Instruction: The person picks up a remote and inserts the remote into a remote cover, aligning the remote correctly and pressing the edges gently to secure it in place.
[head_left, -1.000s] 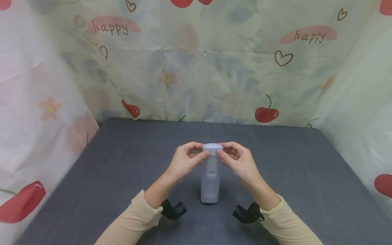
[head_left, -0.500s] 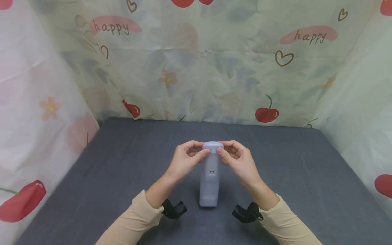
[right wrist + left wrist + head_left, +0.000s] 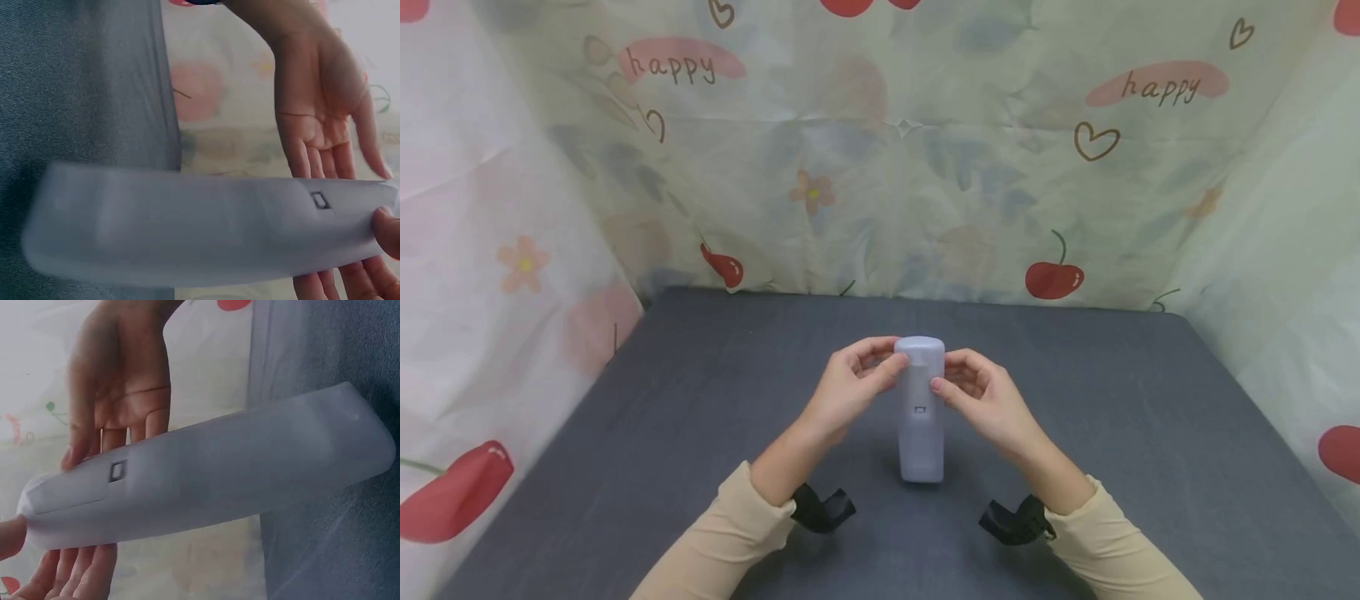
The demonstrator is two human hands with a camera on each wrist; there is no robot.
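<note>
A long pale lavender plastic device [image 3: 921, 446] stands nearly upright between both hands at mid-table. Its upper end is gripped by the left hand [image 3: 842, 392], thumb on the near face and fingers behind. Slightly lower, the right hand [image 3: 996, 412] holds the opposite edge with its thumb on that face. A small rectangular latch-like slot [image 3: 117, 470] sits beside an outlined panel [image 3: 72, 492] in the left wrist view. The right wrist view shows the device [image 3: 187, 225] blurred, its wider end over the cloth. The far face is hidden.
A dark grey cloth-covered table [image 3: 715, 392] lies under the hands. Printed curtains stand at the back [image 3: 910, 208] and both sides. Black straps [image 3: 823, 510] hang at the wrists, below beige sleeves [image 3: 737, 529].
The device's lower end has shifted away from me and slightly right, after first coming nearer. The right hand now sits lower on its edge; the left thumb has moved outward and up.
</note>
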